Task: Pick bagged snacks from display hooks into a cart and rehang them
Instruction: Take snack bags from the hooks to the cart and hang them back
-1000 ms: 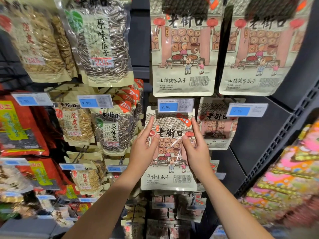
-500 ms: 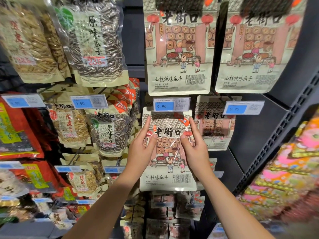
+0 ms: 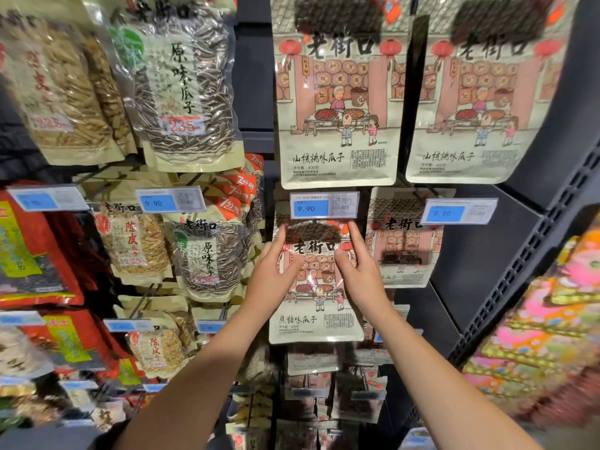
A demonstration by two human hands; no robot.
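Note:
A cream snack bag [image 3: 319, 321] with a shop-scene drawing and a dark tiled-roof top sits in the middle of the display. Its top edge lies just under a blue 9.90 price tag [image 3: 324, 205] at the tip of a hook. My left hand [image 3: 271, 276] pinches the bag's upper left part, thumb on the front and index finger pointing up along the edge. The upper right part is pinched the same way by my right hand [image 3: 362, 276]. The hook itself is hidden behind the tag and the bag.
Two larger bags of the same brand [image 3: 337, 125] [image 3: 480, 125] hang above. A similar bag [image 3: 404, 251] hangs to the right, and sunflower-seed bags [image 3: 203, 254] to the left. More bags hang below. A dark perforated upright [image 3: 519, 271] and colourful packs [image 3: 552, 319] stand at the right.
Both hands have raised the bag a little, so its top now reaches the price tag. The camera has tilted slightly, shifting the shelves in view.

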